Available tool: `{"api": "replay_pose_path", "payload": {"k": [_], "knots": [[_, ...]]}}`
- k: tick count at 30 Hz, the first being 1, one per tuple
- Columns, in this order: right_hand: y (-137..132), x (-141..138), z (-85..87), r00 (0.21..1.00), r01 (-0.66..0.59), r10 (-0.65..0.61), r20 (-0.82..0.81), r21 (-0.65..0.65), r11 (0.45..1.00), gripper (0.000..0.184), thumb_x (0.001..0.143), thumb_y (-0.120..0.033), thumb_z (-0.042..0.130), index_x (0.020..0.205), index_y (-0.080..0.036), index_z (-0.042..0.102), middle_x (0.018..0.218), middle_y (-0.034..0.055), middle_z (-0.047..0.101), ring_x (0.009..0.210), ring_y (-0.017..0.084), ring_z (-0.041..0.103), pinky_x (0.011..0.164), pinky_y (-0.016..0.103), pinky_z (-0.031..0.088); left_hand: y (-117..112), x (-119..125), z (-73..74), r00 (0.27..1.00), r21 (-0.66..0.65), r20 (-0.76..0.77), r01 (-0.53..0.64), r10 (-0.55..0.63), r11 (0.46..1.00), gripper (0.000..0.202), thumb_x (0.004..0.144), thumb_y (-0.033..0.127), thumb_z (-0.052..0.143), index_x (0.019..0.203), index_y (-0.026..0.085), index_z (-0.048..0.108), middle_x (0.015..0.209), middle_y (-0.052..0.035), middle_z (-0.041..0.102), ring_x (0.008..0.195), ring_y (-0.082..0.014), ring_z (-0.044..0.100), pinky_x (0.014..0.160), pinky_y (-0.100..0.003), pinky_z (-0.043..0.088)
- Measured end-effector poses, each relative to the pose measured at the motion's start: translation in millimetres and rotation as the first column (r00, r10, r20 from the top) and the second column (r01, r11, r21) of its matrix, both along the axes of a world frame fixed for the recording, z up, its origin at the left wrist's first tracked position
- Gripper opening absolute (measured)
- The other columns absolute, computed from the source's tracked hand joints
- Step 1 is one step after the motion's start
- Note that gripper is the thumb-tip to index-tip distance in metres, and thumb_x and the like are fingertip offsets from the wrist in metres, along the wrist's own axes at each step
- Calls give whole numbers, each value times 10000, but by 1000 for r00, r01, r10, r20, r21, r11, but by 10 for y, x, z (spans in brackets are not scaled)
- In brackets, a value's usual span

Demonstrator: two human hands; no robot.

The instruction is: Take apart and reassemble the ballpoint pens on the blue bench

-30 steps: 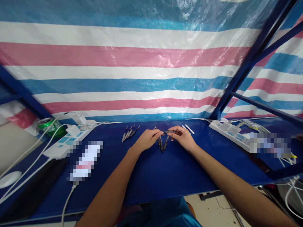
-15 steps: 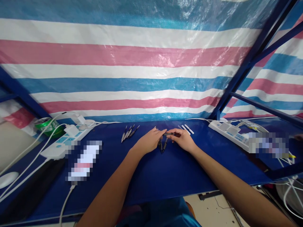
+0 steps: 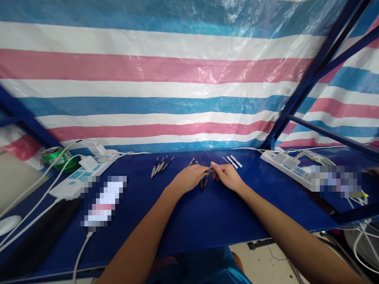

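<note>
Over the middle of the blue table [image 3: 207, 221], my left hand [image 3: 191, 177] and my right hand [image 3: 228, 176] meet, both closed on a thin dark pen [image 3: 210, 171]. It lies roughly level between the fingertips, and its ends are hidden by the fingers. Just below it rest dark pen parts [image 3: 204, 184], partly covered by my left hand. Some slim pieces [image 3: 192, 161] stick out behind that hand. To the left lie several grey and black pens [image 3: 161, 165] side by side, thin tips pointing away. Slender white sticks [image 3: 233, 161] lie beyond my right hand.
A white power strip [image 3: 74, 183] with plugs and cables is at left, beside a green can [image 3: 59, 158] and a blurred phone [image 3: 105, 203] on a cable. Another power strip [image 3: 286, 167] stands at right. Blue metal posts [image 3: 308, 85] and striped sheeting [image 3: 177, 71] enclose the table.
My right thumb has risen onto the top of the pen, and the fingers have closed in around it. The hands sit slightly lower, uncovering more of the pieces behind my left hand.
</note>
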State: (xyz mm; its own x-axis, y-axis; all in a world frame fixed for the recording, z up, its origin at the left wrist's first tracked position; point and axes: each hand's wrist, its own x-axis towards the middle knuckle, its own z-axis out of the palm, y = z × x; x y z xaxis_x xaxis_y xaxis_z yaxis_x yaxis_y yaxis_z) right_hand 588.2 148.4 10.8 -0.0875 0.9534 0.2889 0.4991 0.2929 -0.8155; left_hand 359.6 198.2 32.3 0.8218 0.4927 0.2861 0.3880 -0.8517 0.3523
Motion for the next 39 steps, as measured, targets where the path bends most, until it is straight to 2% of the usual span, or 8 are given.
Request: {"api": "replay_pose_path", "payload": {"k": [5, 9, 14, 18, 22, 27, 32, 39], "knots": [[22, 32, 30, 992, -108, 112, -53, 79, 991, 392, 931, -593, 717, 1076, -229, 734, 988, 53, 767, 825, 210, 692, 667, 317, 531, 38, -35, -35, 997, -8, -3, -82, 82, 997, 322, 1077, 251, 470, 1326, 213, 670, 1273, -111, 741, 1159, -280, 699, 1016, -412, 532], [28, 67, 35, 993, -92, 87, 83, 59, 994, 453, 1039, -579, 559, 800, -216, 691, 727, 20, 696, 648, 182, 621, 644, 329, 494, 48, -47, -36, 998, 11, -37, -57, 57, 998, 305, 1075, 258, 479, 1300, 216, 681, 1220, -105, 753, 1133, -280, 699, 1007, -415, 530], [9, 83, 64, 989, -146, 145, 30, 55, 988, 364, 975, -581, 675, 1043, -225, 710, 955, 43, 758, 827, 210, 690, 710, 327, 529, 32, -20, -45, 998, 29, -27, -63, 63, 998, 296, 1081, 252, 465, 1280, 210, 680, 1186, -104, 756, 1108, -278, 698, 978, -412, 534], [-5, 81, 87, 988, -118, 116, 104, 5, 993, 510, 1070, -594, 488, 788, -213, 677, 714, 16, 695, 659, 183, 641, 706, 337, 509, 27, -7, -53, 998, 40, -39, -44, 45, 998, 261, 1083, 262, 484, 1224, 211, 698, 1157, -93, 761, 1092, -264, 704, 972, -389, 532], [-6, 90, 100, 985, -167, 166, 43, 20, 986, 387, 982, -605, 660, 1032, -225, 716, 941, 39, 759, 824, 210, 686, 724, 320, 517, 23, 0, -40, 998, 51, -43, -50, 53, 997, 269, 1089, 257, 484, 1262, 203, 682, 1181, -89, 760, 1109, -258, 706, 982, -386, 534], [-15, 81, 109, 985, -134, 135, 108, -17, 991, 524, 1067, -617, 481, 815, -214, 699, 719, 20, 700, 649, 183, 622, 664, 322, 476, 20, 5, -24, 998, 45, -39, -47, 49, 998, 265, 1084, 247, 498, 1261, 211, 692, 1170, -82, 763, 1094, -250, 709, 974, -380, 541], [-13, 89, 98, 984, -167, 163, 69, 47, 985, 395, 947, -618, 704, 990, -226, 696, 916, 37, 751, 782, 200, 658, 697, 313, 495, 16, -4, -16, 998, 63, -32, -51, 53, 997, 281, 1083, 239, 495, 1294, 198, 676, 1186, -93, 759, 1104, -256, 706, 976, -390, 541], [-33, 64, 112, 984, -135, 137, 117, -24, 991, 556, 1062, -631, 488, 719, -208, 603, 634, -6, 636, 569, 148, 564, 599, 291, 420, 16, 3, -5, 999, 115, -16, -44, 47, 992, 240, 1075, 235, 515, 1222, 191, 699, 1117, -84, 766, 1027, -238, 700, 963, -381, 539]]}}
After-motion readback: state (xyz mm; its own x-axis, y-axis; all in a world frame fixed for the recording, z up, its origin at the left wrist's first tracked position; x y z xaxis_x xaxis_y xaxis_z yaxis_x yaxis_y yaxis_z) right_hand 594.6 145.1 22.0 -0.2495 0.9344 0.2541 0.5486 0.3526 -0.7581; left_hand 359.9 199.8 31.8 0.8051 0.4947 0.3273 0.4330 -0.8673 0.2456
